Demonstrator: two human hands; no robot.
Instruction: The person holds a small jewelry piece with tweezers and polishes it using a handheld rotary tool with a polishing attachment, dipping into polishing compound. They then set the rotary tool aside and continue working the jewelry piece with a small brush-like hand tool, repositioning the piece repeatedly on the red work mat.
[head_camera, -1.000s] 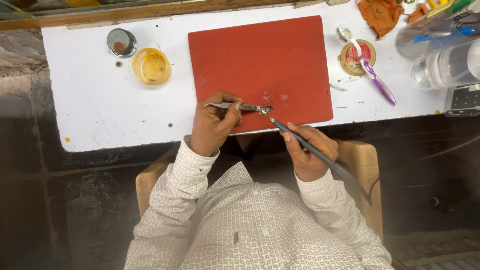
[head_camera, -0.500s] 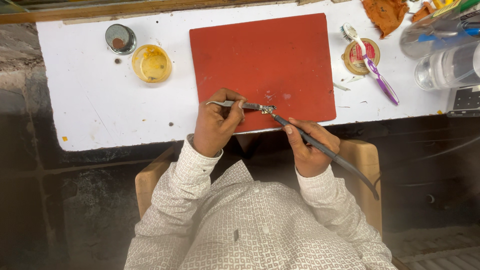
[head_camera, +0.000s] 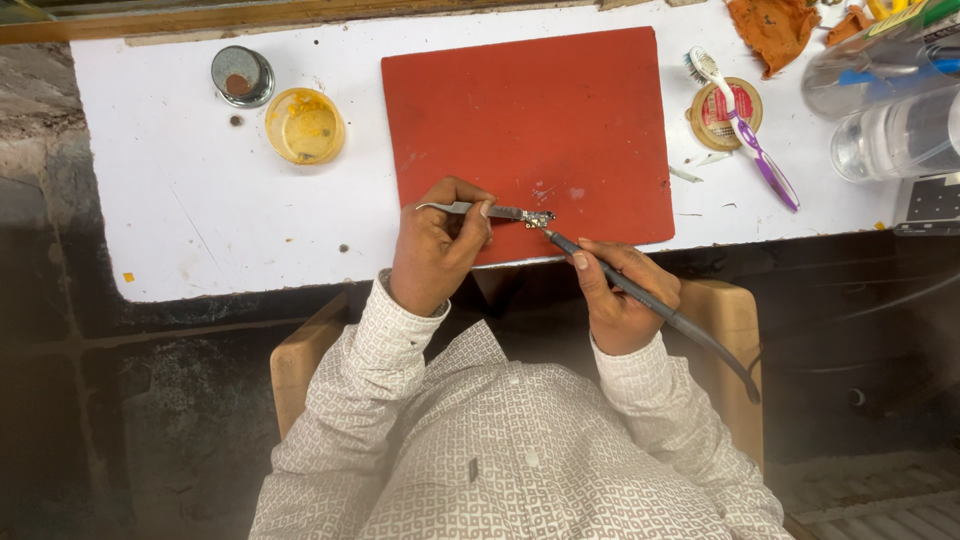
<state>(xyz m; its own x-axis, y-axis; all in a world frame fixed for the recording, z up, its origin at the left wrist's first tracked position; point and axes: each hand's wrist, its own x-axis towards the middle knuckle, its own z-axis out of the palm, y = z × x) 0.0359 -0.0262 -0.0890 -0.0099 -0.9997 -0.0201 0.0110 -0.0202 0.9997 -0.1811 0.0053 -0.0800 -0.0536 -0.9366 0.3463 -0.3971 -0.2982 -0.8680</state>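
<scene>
Pinching steel tweezers (head_camera: 470, 209) in our left hand (head_camera: 435, 250), we pin a tiny circuit board (head_camera: 538, 218) on the red mat's (head_camera: 520, 110) near edge. Our right hand (head_camera: 620, 300) is closed, pen-fashion, round a corded soldering iron (head_camera: 620, 285), tip touching the board. Item judged light, stiff, fragile; best gripped by its edges.

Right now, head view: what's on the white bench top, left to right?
Small metal tin → yellow dish → red mat, with tweezers and soldering iron tip at its near edge → round tin → purple toothbrush → clear bottles.
</scene>
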